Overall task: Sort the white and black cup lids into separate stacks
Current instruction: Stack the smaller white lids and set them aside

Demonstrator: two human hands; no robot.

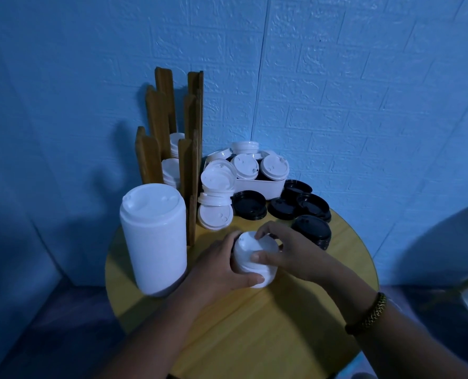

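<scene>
Blue brick-patterned walls meet in a corner behind a round yellow wooden table, and the light is dim and bluish. Nearest the camera, two bare forearms reach in over the table; the right one wears a braided bracelet at the wrist. Both hands grasp a short stack of white lids that stands on the table near its middle. The left hand wraps the stack's left side, with the thumb pressed along its lower front edge. The right hand covers the right side, thumb on the front of the top lid and fingertips curled over its far rim.

Left of this short stack, a tall white stack of lids stands at the table's left edge, tilted slightly in the wide-angle view. Beyond the short stack, a leaning pile of white lids rests against a wooden slatted holder. More white lids sit inside the holder's slots. To the right of the leaning pile, several black lids lie in low stacks on the table, the nearest of them just behind the right hand. Farther back, a white tray holds a jumble of white and black lids, heaped above its rim, close to the wall corner.
</scene>
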